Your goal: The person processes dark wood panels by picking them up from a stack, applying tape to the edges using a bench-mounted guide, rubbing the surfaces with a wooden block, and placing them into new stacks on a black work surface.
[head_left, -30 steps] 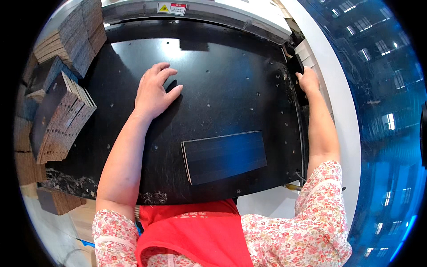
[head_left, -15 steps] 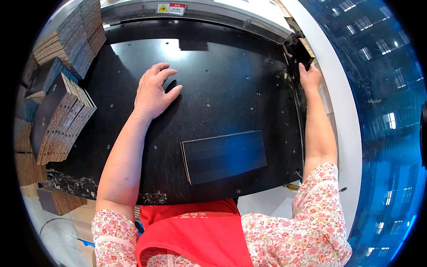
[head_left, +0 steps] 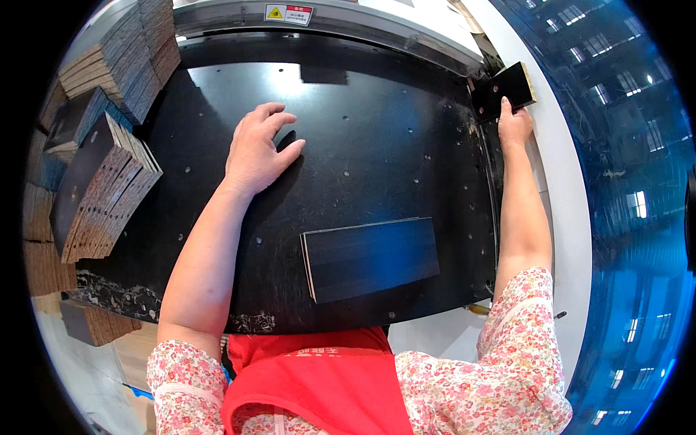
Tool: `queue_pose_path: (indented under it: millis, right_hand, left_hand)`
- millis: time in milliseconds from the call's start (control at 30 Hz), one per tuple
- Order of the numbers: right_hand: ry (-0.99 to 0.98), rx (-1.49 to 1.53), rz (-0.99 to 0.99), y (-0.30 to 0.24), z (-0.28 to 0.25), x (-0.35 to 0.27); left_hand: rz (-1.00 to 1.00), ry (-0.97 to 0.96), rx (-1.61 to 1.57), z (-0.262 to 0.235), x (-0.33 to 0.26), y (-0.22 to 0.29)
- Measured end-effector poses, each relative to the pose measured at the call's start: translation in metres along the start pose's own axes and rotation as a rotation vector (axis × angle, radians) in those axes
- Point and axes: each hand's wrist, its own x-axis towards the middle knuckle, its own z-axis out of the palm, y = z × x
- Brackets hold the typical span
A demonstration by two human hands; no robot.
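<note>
Black and glossy, the perforated bed (head_left: 377, 130) fills most of your view, and everything below is placed from it. At its far right corner your right hand (head_left: 513, 123) holds a small dark block (head_left: 506, 87), fingers closed on its near edge, the block standing just off the bed's edge over the white ledge (head_left: 565, 188). Judging by its pale, layered edge it looks like laminated board: stiff, fairly light at that size, with a smooth dark face that could slip, so a pinch across the edges would likely hold better than pressure on the face. Your left hand (head_left: 257, 148) lies flat on the bed's middle-left, fingers loosely spread, holding nothing. Nearer you, on the bed's front right, lies a larger dark panel (head_left: 371, 257), flat and untouched, well apart from both hands. Off the bed's left edge, stacks of similar boards (head_left: 101, 181) lean and pile up, pale edges showing. Along the bed's far side runs a grey machine rail (head_left: 348, 22). How far your right fingers wrap under the block is hidden by the block itself, the board stacks are cut off by the dark rim of the view, and the blue area beyond the ledge is too warped to read.
</note>
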Motion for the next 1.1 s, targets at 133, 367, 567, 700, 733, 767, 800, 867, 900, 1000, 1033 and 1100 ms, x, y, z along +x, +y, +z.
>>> queue_pose_path:
  millis: [133, 367, 567, 700, 733, 767, 800, 867, 900, 1000, 1033, 1100]
  right_hand:
    - [0.011, -0.047, 0.017, -0.008, -0.001, 0.003]
    - [-0.015, -0.051, 0.030, -0.013, -0.002, -0.001]
    - [-0.021, -0.019, 0.011, -0.019, -0.010, -0.002]
    - [-0.059, -0.014, -0.031, -0.024, -0.017, -0.006]
    - [-0.096, -0.046, -0.034, -0.027, -0.019, -0.007]
    - [-0.065, -0.020, -0.058, -0.029, -0.020, -0.010]
    - [-0.035, 0.003, -0.084, -0.032, -0.021, -0.015]
    - [0.027, -0.036, -0.166, -0.038, -0.021, -0.030]
    - [0.043, -0.067, -0.340, -0.029, -0.020, -0.037]
    - [-0.261, -0.241, -0.528, -0.035, -0.020, -0.057]
    - [-0.290, -0.305, -0.551, -0.047, -0.026, -0.063]
    - [-0.116, -0.301, -0.598, -0.043, -0.020, -0.072]
  left_hand:
    - [-0.022, -0.004, 0.002, -0.002, -0.001, 0.001]
    - [-0.033, -0.002, 0.018, -0.003, -0.002, 0.003]
    - [-0.009, -0.001, -0.008, -0.002, -0.001, 0.001]
    - [-0.012, -0.002, -0.005, -0.002, 0.000, 0.001]
    - [-0.017, -0.002, -0.007, -0.003, -0.001, 0.002]
    - [-0.023, -0.003, -0.010, -0.003, -0.001, 0.002]
    - [-0.023, -0.006, -0.014, -0.003, -0.001, 0.003]
    - [-0.024, -0.013, -0.021, -0.003, -0.001, 0.002]
    - [-0.011, -0.002, -0.032, -0.002, 0.000, 0.002]
    - [-0.005, 0.023, -0.028, 0.000, -0.001, -0.001]
    - [-0.012, 0.021, -0.022, -0.001, -0.002, 0.000]
    - [-0.020, 0.004, -0.015, -0.002, -0.001, 0.002]
